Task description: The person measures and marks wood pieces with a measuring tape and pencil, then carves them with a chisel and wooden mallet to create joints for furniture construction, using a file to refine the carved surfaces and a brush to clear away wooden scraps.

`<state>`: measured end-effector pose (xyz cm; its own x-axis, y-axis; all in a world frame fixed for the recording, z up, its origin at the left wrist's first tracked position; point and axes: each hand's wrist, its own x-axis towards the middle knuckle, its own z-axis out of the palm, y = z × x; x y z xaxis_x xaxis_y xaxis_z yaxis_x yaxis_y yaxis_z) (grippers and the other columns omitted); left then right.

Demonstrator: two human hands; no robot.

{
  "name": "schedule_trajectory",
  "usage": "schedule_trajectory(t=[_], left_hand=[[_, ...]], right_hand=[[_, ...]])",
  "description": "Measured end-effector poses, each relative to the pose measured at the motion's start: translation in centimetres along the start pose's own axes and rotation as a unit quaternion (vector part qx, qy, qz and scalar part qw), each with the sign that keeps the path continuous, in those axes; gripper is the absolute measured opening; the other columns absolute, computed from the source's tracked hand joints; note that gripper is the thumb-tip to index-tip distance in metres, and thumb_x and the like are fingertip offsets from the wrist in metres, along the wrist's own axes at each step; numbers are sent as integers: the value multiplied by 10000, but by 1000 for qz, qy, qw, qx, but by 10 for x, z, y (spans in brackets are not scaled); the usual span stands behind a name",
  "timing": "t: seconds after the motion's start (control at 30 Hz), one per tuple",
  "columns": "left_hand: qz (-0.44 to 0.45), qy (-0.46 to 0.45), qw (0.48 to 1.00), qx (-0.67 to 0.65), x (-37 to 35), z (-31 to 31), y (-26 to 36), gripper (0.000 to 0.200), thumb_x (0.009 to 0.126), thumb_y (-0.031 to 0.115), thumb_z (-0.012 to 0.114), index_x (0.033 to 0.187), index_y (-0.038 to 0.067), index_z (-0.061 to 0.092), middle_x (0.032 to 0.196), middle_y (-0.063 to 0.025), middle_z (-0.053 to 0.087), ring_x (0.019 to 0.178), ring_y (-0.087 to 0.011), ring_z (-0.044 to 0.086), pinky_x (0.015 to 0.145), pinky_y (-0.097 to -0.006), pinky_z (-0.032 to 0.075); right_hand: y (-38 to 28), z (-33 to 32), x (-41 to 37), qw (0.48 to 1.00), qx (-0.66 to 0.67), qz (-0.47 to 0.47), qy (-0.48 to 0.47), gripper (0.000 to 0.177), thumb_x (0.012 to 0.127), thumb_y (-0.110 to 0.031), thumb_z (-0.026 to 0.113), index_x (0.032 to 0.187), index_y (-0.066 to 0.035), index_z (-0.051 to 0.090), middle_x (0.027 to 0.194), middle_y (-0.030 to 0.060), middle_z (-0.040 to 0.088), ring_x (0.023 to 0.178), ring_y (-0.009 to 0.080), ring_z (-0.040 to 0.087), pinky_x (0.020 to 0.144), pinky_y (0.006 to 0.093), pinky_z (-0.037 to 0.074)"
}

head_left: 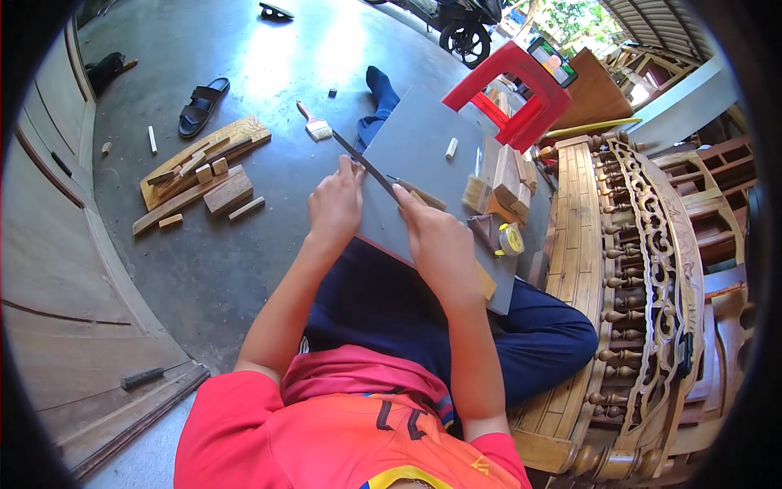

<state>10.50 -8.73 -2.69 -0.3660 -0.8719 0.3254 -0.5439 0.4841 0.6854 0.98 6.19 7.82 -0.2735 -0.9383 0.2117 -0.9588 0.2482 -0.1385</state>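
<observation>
A long dark flat bar (371, 169), which looks like a file, slants across the near-left part of a grey board (432, 134) over my lap. My right hand (437, 240) is closed around its lower end. My left hand (336, 200) is closed beside the bar's middle, fingertips at its edge; what it pinches, if anything, is hidden. Just beyond my right hand lies a thin wooden piece (428, 198), partly covered. Farther right on the board are a flat brush (476, 192), wood blocks (509, 181), a yellow tape measure (511, 239) and a white stick (451, 147).
Wood offcuts (228, 191) lie on the floor to the left, near a black sandal (202, 107) and a paintbrush (318, 128). A red stool (521, 98) with a phone (553, 62) stands beyond the board. A carved wooden bench (574, 236) borders the right side.
</observation>
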Motion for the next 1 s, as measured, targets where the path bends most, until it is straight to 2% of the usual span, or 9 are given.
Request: schedule_trajectory(t=[0.1,0.2,0.4,0.6,0.7,0.8,0.83,1.0], left_hand=[[-10,-16,1000,-3,1,-2,2,227,1130,268,534,1158,46,498,995,-205,765,939,-431,752,777,-587,578],[-4,-6,1000,-2,1,0,0,227,1132,267,529,1160,44,499,992,-210,763,936,-442,750,773,-595,573],[-13,-17,1000,1,1,-4,4,234,1139,273,516,1167,41,499,998,-221,762,928,-464,745,774,-605,567],[-6,-23,1000,-7,1,-4,3,240,1143,278,511,1162,39,495,999,-219,766,937,-470,746,777,-608,568],[-8,-21,1000,-9,1,-3,2,234,1141,274,516,1161,42,493,985,-216,767,934,-469,748,779,-608,569],[-12,-20,1000,-2,1,-1,0,231,1138,274,521,1162,46,491,966,-217,766,917,-473,748,776,-612,567],[-14,-17,1000,-1,0,-2,-2,231,1136,274,524,1163,47,492,964,-219,766,913,-475,747,775,-613,567],[5,-8,1000,-26,2,2,-3,232,1132,275,531,1165,47,496,970,-231,765,905,-487,743,771,-615,567]], right_hand=[[2,25,7,998,-13,-34,47,468,1059,-139,581,1516,-227,640,919,135,746,826,358,763,730,501,597],[3,25,7,999,22,-15,38,403,1087,-189,575,1476,-239,669,1036,188,764,907,404,745,769,524,576],[2,-14,-1,1000,-2,-2,-3,405,1078,-190,593,1474,-233,668,1037,190,762,905,408,743,773,526,576],[1,20,11,1000,15,0,13,392,1079,-205,598,1461,-227,680,1014,213,757,910,420,741,782,538,568],[2,17,9,999,31,-3,9,371,1088,-229,596,1444,-219,696,1042,226,758,935,429,741,802,541,564],[6,-2,7,999,7,-23,32,378,1077,-195,591,1433,-229,713,974,167,782,831,387,770,746,519,602],[2,-12,7,1000,11,-13,24,356,1081,-208,591,1406,-230,734,1009,172,788,840,390,775,754,514,609],[3,5,15,999,-18,-24,31,415,1058,-155,587,1446,-241,706,976,185,780,834,372,778,757,497,616]])
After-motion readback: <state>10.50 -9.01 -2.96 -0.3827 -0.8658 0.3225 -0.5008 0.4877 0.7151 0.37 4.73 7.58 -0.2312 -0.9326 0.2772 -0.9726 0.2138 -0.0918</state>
